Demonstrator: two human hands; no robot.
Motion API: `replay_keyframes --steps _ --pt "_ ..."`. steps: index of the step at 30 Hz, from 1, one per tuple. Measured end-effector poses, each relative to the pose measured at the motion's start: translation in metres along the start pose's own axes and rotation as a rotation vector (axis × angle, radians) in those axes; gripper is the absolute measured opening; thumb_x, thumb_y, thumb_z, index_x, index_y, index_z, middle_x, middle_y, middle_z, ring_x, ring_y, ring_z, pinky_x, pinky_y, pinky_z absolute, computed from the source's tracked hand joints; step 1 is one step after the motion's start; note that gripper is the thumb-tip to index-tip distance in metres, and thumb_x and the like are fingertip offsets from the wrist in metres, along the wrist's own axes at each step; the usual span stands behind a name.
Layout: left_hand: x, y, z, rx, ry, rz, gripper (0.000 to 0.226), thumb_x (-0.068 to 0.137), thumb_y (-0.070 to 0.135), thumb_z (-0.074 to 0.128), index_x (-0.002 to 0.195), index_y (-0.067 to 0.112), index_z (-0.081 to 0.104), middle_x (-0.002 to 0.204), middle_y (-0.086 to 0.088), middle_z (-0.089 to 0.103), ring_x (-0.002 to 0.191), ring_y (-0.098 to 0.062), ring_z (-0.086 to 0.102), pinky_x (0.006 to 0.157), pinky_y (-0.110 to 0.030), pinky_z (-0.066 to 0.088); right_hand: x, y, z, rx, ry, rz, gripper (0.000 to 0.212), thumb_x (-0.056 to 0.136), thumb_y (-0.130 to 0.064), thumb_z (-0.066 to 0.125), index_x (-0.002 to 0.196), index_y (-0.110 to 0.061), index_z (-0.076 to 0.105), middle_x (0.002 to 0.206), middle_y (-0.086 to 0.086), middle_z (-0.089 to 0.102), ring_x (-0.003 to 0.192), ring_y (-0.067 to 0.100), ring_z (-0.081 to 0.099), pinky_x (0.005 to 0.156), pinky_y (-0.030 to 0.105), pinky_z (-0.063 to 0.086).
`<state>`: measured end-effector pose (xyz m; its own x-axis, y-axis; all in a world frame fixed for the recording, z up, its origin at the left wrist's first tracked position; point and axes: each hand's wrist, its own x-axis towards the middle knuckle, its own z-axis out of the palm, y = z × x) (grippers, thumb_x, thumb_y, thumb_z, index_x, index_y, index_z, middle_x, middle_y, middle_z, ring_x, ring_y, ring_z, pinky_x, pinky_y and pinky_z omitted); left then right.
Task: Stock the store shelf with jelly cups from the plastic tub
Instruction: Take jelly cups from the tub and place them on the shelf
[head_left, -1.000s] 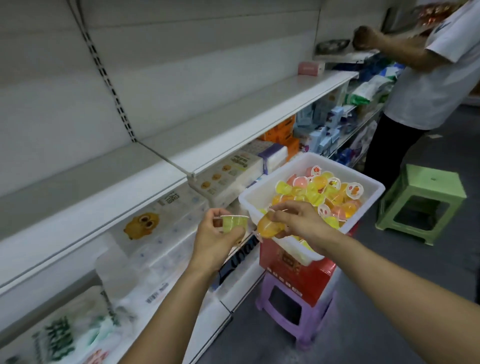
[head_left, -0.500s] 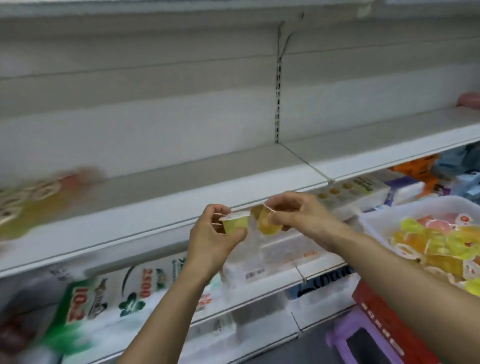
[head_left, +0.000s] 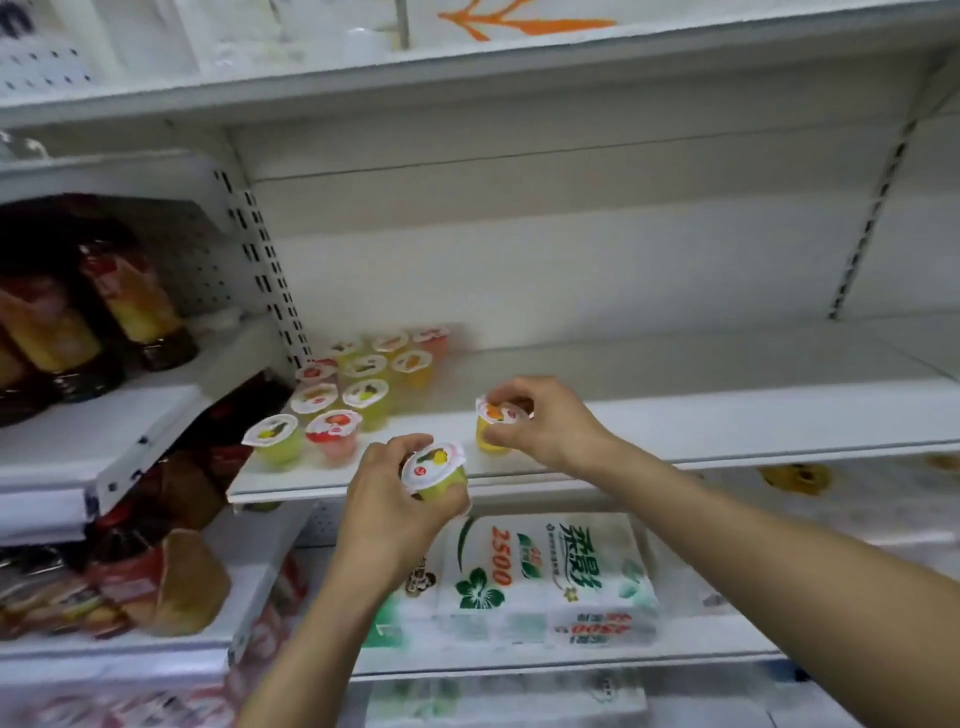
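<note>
My left hand (head_left: 384, 499) grips a green jelly cup (head_left: 436, 470) just in front of the white shelf's (head_left: 675, 421) front edge. My right hand (head_left: 540, 421) holds an orange jelly cup (head_left: 493, 428) by its rim, over the shelf near the edge; whether it touches the shelf I cannot tell. Several jelly cups (head_left: 343, 395) with fruit-printed lids stand in rows on the shelf's left end. The plastic tub is out of view.
Bottles of yellow drink (head_left: 130, 306) stand on the neighbouring shelf to the left. Packs of tissue paper (head_left: 524, 577) lie on the shelf below. Brown packages (head_left: 171, 582) fill the lower left shelf. The shelf to the right of the cups is bare.
The view has swung left from the tub to the shelf's stocked end. Both hands have carried their cups to the shelf edge, and the right hand's cup is now upright.
</note>
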<state>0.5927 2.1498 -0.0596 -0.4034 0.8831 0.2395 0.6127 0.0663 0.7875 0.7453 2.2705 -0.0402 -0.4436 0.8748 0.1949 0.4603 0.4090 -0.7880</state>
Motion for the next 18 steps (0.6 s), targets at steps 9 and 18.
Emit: replay_keyframes --steps 9,18 --pt "0.031 -0.048 -0.061 0.129 0.089 0.035 0.064 0.061 0.047 0.082 0.120 0.030 0.060 0.116 0.010 0.062 0.102 -0.012 0.058 0.090 -0.038 0.051 0.083 -0.031 0.087 -0.269 0.023 -0.029 0.030 0.072 -0.014 0.073 0.102 -0.012 0.070 0.107 0.010 0.064 0.099 0.026 0.060 0.085 0.037 0.052" --pt "0.062 -0.053 -0.074 0.450 0.215 0.154 0.061 0.066 0.066 0.069 0.118 0.037 0.060 0.122 0.010 0.060 0.115 -0.016 0.045 0.091 -0.037 0.028 0.101 -0.031 0.105 -0.375 0.000 -0.033 0.038 0.077 -0.029 0.073 0.112 -0.017 0.064 0.114 0.008 0.060 0.102 0.027 0.057 0.088 0.037 0.051"
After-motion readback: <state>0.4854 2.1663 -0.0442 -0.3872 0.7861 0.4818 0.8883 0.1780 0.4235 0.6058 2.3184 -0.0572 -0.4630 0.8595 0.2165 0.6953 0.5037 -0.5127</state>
